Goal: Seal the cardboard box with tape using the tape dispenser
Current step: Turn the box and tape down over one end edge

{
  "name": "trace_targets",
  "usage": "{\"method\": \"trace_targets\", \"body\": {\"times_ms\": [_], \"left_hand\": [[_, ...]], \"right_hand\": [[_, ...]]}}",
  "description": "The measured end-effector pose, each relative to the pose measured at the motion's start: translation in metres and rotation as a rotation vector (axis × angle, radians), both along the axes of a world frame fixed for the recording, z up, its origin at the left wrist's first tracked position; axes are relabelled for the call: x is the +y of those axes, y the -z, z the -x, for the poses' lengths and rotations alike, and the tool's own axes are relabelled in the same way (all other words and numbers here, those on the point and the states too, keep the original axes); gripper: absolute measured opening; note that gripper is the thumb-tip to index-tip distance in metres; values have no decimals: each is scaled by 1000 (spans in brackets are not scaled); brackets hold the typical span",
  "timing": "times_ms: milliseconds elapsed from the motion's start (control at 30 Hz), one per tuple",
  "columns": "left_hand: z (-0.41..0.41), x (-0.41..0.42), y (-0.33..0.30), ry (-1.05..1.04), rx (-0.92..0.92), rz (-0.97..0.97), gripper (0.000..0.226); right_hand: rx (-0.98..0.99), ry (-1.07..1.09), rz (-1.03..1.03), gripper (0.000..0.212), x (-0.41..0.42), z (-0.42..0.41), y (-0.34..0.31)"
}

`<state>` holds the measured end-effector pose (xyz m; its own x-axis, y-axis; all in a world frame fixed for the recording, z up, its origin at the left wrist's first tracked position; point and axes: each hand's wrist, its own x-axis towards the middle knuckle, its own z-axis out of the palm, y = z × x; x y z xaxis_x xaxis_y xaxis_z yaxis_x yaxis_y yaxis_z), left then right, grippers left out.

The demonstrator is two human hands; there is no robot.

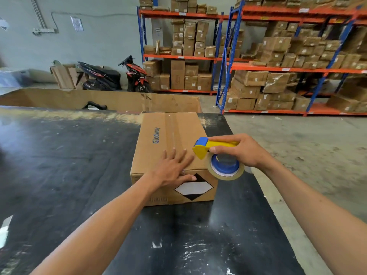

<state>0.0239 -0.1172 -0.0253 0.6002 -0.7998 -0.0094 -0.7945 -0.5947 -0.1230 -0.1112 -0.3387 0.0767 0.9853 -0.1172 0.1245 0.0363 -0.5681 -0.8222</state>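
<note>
- Left hand is lying flat with its fingers spread on the near end of the cardboard box, and I am seeing its thumb reaching over the near top edge onto the front face.
- Right hand is gripping the yellow handle of the tape dispenser, fingers curled over the top and thumb wrapping underneath.
- I am seeing the dispenser's yellow and blue head sitting at the box's near right corner, seemingly touching the top; I cannot tell for sure.
- Its roll of clear tape on the blue hub is hanging just off the box's right side, above the table.
- I am looking at the box sitting closed on the black table, toward the far right part, long side running away from me.
- A strip of clear tape is running along the centre seam of the box top, and blue lettering is showing beside it.
- A black and white diamond label is showing on the box's front face, just under my left thumb.
- Beyond the table I am seeing a large open carton, two parked motorbikes, and blue and orange racks stacked with boxes.
</note>
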Motion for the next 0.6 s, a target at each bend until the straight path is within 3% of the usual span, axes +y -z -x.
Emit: {"method": "trace_targets", "body": {"times_ms": [333,600], "left_hand": [[-13,6,-3,153,-107,-71,83],[-9,9,-7,153,-129,-103,86]], "right_hand": [[7,74,-10,37,32,24,8],[-5,119,15,36,55,32,12]]}}
